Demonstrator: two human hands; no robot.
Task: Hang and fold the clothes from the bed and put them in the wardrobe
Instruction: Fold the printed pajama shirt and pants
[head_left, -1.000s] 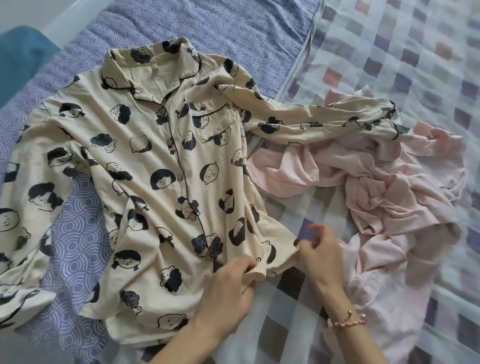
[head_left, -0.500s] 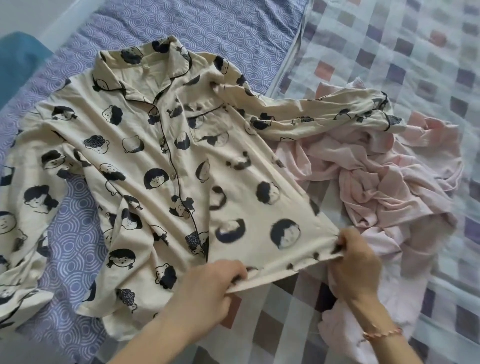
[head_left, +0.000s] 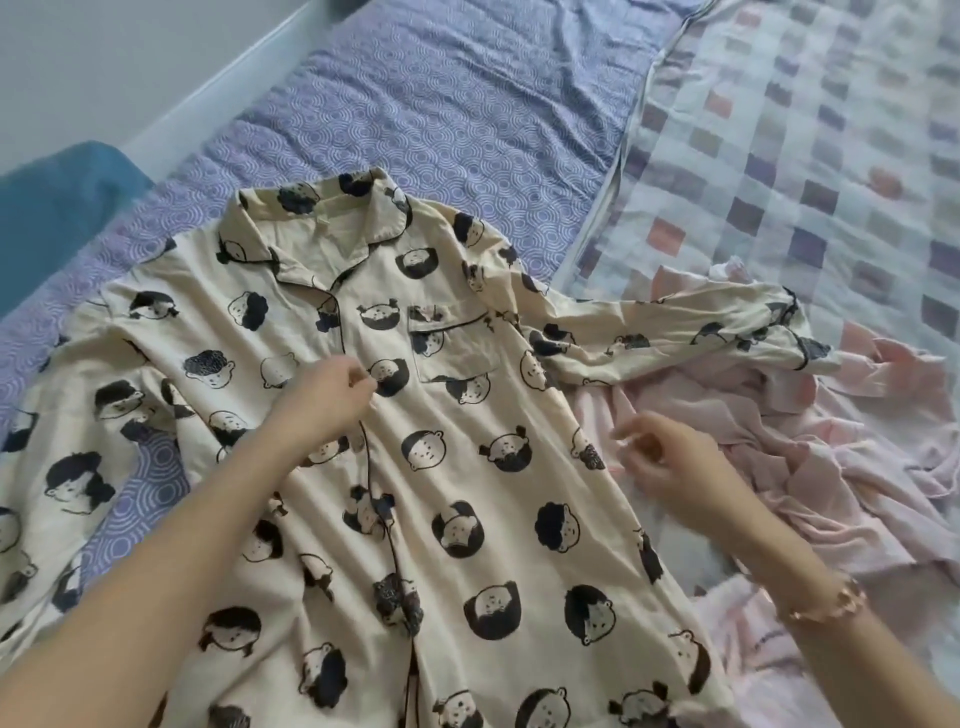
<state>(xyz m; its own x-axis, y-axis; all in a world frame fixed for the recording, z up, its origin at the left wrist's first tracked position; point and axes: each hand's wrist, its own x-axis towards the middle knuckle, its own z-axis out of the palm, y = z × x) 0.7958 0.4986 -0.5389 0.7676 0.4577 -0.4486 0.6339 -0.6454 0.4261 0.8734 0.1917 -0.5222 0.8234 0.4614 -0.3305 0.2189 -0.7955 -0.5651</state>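
The cream pajama shirt (head_left: 493, 395), printed all over with dark-haired cartoon faces, lies spread front-up on the bed (head_left: 441, 104). Its collar (head_left: 322, 228) points toward the far edge and its hem runs out of sight at the near edge. The front is closed along the dark-piped placket, and the chest pocket (head_left: 452, 348) lies flat just beside it.

The left hand (head_left: 327, 400) is on the placket below the collar. Its fingers (head_left: 363, 376) are curled in and seem to pinch the fabric at the edge (there is a button about there, though the fingers hide that spot). The right hand (head_left: 670, 462) hangs over the shirt's side seam, where the cream cloth meets a crumpled pink garment (head_left: 831, 457). Its fingers are loosely curled and a little blurred, and I see nothing held between them. A rose-gold bracelet (head_left: 831, 605) sits on that wrist.

One sleeve (head_left: 675, 332) stretches out sideways across the top of the pink heap, its cuff resting on it. The other sleeve droops off toward the left over the purple swirl-patterned sheet. Under the pink garment and beyond it lies a checked quilt (head_left: 779, 156) in pale blue, purple and coral squares. Something teal (head_left: 52, 218) shows at the far left, past the bed's edge.
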